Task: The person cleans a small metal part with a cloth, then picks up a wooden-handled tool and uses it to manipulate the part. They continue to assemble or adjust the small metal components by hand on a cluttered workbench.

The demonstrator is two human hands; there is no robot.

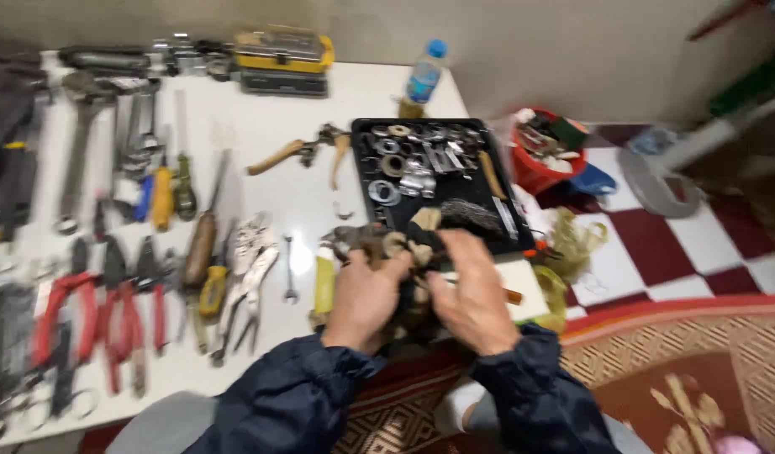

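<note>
Both hands, left hand [364,296] and right hand [473,294], close together, gripping a blurred dark tool bundle [408,252] at white table [270,134] edge, beside black tray [442,181].

We see the whole view smeared by motion blur, so fine detail is lost everywhere. The thing between our left hand [364,296] and right hand [470,294] is a dark, rusty lump; we cannot tell its kind, and our fingers cover most of it. How tight either grip is stays unclear. The small metal parts in the black tray [366,168] run together into grey rings and shapes. At the left edge, the dark tools [5,168] on the bench [261,126] are cut off. The red bucket [535,172] holds a jumble we cannot sort out.
</note>
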